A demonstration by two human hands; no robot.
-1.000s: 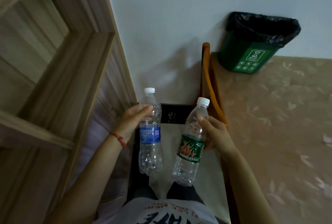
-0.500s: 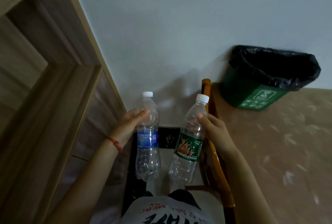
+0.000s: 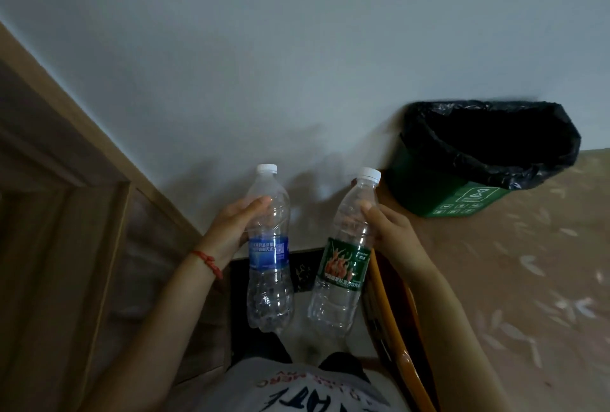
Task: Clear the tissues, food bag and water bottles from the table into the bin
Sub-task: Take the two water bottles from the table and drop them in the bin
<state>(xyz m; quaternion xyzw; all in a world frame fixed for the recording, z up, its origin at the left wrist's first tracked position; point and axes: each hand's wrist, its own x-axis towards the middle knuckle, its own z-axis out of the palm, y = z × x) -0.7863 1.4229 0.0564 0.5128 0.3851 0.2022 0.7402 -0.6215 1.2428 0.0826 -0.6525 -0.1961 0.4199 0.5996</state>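
Observation:
My left hand (image 3: 231, 230) grips a clear, empty water bottle with a blue label (image 3: 269, 254) and a white cap, held upright. My right hand (image 3: 392, 235) grips a second clear bottle with a green label (image 3: 343, 263), tilted slightly to the right. Both bottles hang in front of my body. The green bin (image 3: 462, 200), lined with a black bag, stands open against the wall, up and to the right of my right hand. No tissues or food bag are in view.
A wooden shelf unit (image 3: 66, 213) fills the left side. An orange wooden chair back (image 3: 399, 329) curves just below my right arm. The patterned tan floor (image 3: 528, 279) spreads to the right. A pale wall is ahead.
The view has swung up and towards the bin, which now appears larger and closer. Both hands keep their hold on the bottles, shifted a little to the right.

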